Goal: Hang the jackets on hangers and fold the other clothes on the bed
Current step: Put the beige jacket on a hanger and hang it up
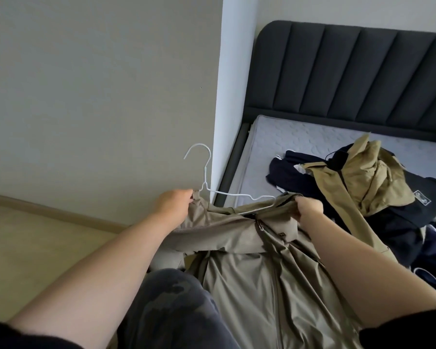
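A khaki-grey zip jacket (249,273) hangs in front of me, held up at both shoulders. My left hand (175,204) grips its left shoulder where the white wire hanger (204,172) meets the cloth. My right hand (308,207) is closed on the right shoulder, over the hanger's other end. The hanger's hook points up and its right arm slips under the collar. On the bed (275,137) lies a heap of clothes: a tan jacket (358,182) on top of dark navy garments (292,177).
A dark padded headboard (350,71) stands behind the mattress. A wall corner (219,96) rises to the left of the bed, with wooden floor (35,248) and a skirting board below. Another white hanger (428,275) peeks out by the navy clothes at the right.
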Demonstrator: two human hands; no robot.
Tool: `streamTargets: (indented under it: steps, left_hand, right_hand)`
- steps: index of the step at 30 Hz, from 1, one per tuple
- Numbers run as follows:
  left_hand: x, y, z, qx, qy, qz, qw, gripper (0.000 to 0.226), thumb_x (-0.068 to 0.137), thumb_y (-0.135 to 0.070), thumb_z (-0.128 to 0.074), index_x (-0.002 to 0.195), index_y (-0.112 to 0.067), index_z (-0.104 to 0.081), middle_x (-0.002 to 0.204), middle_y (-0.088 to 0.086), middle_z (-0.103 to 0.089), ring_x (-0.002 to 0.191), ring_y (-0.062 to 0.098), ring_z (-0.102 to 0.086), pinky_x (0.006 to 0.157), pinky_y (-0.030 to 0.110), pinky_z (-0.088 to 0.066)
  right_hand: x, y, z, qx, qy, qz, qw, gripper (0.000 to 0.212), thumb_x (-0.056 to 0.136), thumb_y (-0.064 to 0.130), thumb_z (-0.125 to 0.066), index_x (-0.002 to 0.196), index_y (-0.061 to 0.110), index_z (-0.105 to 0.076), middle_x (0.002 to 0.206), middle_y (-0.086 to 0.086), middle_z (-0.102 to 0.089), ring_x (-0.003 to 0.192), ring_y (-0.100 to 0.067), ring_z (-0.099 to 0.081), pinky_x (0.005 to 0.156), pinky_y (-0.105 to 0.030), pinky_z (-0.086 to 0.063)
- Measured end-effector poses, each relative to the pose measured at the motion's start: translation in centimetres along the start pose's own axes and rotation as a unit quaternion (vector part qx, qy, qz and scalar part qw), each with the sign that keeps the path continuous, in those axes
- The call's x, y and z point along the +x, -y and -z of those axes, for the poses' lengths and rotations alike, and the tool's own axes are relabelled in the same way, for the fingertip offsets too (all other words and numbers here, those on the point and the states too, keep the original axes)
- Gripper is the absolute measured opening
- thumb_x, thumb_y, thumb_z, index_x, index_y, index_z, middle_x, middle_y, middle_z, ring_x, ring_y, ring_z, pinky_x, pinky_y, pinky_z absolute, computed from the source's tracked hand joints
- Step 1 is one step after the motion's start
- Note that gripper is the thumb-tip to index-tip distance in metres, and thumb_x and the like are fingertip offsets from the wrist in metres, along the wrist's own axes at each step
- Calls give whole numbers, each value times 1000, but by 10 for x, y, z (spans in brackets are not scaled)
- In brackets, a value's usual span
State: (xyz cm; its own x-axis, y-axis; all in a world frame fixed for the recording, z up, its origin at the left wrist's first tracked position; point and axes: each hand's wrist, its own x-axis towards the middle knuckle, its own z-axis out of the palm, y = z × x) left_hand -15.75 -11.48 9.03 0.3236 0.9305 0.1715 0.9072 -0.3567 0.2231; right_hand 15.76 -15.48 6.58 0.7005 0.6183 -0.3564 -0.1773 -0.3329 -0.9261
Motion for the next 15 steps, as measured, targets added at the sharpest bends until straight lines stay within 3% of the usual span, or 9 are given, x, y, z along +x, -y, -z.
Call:
streamTargets:
  steps: [4, 6, 8, 10, 12, 14, 15]
  left_hand:
    - [-1, -17, -2, -61, 60, 6, 996, 18, 97, -15, -42, 99, -4, -57, 112, 19, -60, 95, 29, -55, 64, 24, -24]
    - [-1, -28, -4, -107, 69, 18, 992, 22, 97, -17, -41, 104, -9, -60, 118, 17, -59, 101, 30, -55, 72, 23, -30]
    - [1, -34, -2, -138, 50, 36, 988, 27, 96, -21, -41, 112, -18, -62, 122, 11, -60, 110, 31, -55, 86, 27, -41]
    - [4, -36, 7, -172, 8, 46, 984, 27, 95, -24, -42, 111, -23, -65, 119, 9, -63, 109, 32, -57, 89, 33, -46]
    - [8, -34, 21, -199, -39, 46, 978, 25, 95, -22, -46, 108, -19, -66, 115, 12, -65, 107, 33, -58, 86, 34, -46]
    - [12, -31, 36, -200, -77, 50, 975, 22, 95, -21, -47, 105, -13, -64, 113, 15, -64, 106, 35, -57, 81, 33, -43]
    - [14, -28, 45, -200, -92, 57, 974, 21, 95, -21, -47, 103, -12, -64, 111, 15, -64, 104, 35, -57, 78, 33, -42]
  right_hand:
    - [-54, 38, -31, -113, 53, 192, 973, 18, 91, 2, -49, 89, 2, -66, 79, -13, -62, 82, -33, -65, 74, -43, -57]
    - [-90, 49, -58, -146, 146, 260, 943, 26, 88, -1, -51, 72, 12, -66, 66, -2, -63, 64, -18, -62, 60, -25, -54]
    - [-117, 53, -81, -180, 213, 293, 914, 20, 86, 6, -56, 68, 11, -63, 59, 1, -58, 54, -11, -53, 51, -20, -45]
    - [-127, 59, -89, -207, 190, 343, 896, 24, 87, 17, -53, 70, 1, -60, 63, -4, -53, 58, -13, -47, 57, -25, -38]
    - [-125, 67, -90, -257, 107, 425, 861, 28, 89, 19, -50, 70, 1, -61, 80, -7, -54, 76, -17, -47, 69, -30, -37]
    - [-126, 78, -92, -332, 60, 480, 810, 21, 92, 19, -50, 96, 8, -68, 105, -7, -56, 102, -22, -48, 90, -35, -37]
    - [-129, 84, -96, -353, 64, 473, 805, 24, 94, 21, -48, 110, 10, -63, 113, -8, -57, 110, -25, -48, 97, -37, -36]
